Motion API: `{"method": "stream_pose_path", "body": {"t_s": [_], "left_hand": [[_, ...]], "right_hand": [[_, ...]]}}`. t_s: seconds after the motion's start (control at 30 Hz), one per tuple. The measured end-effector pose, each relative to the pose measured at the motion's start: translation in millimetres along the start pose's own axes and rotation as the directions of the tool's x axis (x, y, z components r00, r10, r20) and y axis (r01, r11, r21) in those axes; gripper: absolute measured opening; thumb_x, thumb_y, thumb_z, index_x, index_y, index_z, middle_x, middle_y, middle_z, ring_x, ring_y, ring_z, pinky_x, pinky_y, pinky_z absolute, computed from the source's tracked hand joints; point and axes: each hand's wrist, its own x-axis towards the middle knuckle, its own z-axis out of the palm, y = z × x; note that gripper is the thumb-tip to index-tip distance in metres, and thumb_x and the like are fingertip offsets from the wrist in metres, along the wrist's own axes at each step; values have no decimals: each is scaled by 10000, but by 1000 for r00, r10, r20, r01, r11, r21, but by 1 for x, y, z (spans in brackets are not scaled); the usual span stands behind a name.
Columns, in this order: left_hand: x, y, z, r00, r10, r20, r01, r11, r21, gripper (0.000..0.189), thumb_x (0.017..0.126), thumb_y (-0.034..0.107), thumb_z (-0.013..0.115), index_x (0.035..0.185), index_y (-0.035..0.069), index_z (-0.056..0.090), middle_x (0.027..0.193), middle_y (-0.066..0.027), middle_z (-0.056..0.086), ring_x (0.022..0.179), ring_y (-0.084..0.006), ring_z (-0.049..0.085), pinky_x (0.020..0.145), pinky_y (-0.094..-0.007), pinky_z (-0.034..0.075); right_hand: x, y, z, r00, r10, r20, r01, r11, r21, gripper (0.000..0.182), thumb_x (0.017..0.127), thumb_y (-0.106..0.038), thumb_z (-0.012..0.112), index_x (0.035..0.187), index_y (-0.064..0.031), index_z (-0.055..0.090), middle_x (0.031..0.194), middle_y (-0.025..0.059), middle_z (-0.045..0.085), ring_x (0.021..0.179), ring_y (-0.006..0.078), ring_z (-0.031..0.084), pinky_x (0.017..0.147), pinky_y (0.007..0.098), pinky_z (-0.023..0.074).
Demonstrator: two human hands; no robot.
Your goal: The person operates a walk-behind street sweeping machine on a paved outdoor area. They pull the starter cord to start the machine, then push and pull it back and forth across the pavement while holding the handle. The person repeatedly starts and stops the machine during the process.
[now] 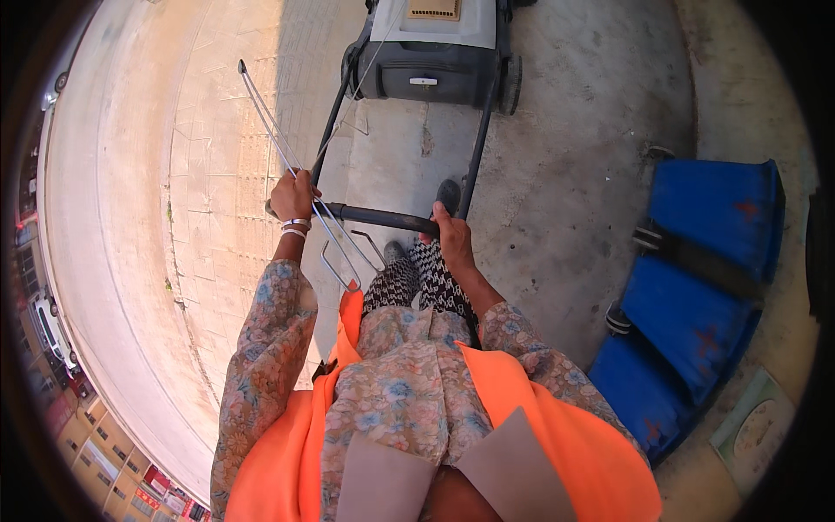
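The black push handle (385, 216) of a wheeled cart (427, 75) crosses in front of my body. Near its left end, my left hand (295, 194) is closed around a pair of long metal tongs (339, 238), close against the handle. The tongs' tip points up and left; their bent wire grips hang near my thigh. My right hand (451, 238) grips the handle's right part, thumb on top. The cart's dark front with a small white latch faces me, and a tan slotted piece (434, 9) lies on its pale top.
Several blue bins (691, 313) with small black wheels stand at the right. A flat board (753, 427) lies beyond them. Paving and a road stretch along the left, with a parked white vehicle (52, 326) and buildings at the far edge.
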Motion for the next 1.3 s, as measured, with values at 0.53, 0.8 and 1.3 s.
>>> {"method": "stream_pose_path", "body": {"t_s": [0.53, 0.8, 1.3], "left_hand": [[-63, -103, 33, 895, 299, 330, -372, 910, 184, 308, 801, 356, 541, 799, 65, 640, 679, -173, 644, 672, -370, 634, 660, -483, 480], [-24, -61, -5, 857, 489, 165, -488, 872, -46, 247, 865, 287, 535, 814, 50, 579, 642, -161, 618, 637, -377, 611, 601, -472, 464], [28, 34, -31, 795, 606, -22, -607, 795, -16, 238, 848, 287, 551, 851, 57, 613, 663, -197, 612, 665, -410, 605, 621, -485, 456]], "right_hand": [[-36, 54, 38, 974, -188, -126, 74, 789, -610, 581, 927, -471, 463, 606, -24, 650, 567, 177, 597, 584, 389, 602, 594, 500, 456], [-24, 6, 36, 786, -585, -200, 379, 712, -592, 412, 915, -317, 560, 607, -46, 586, 560, 175, 561, 535, 374, 574, 501, 448, 452], [22, -81, 17, 617, -746, -251, 434, 588, -683, 400, 873, -330, 591, 570, -69, 589, 539, 152, 563, 517, 352, 582, 478, 431, 456]]}}
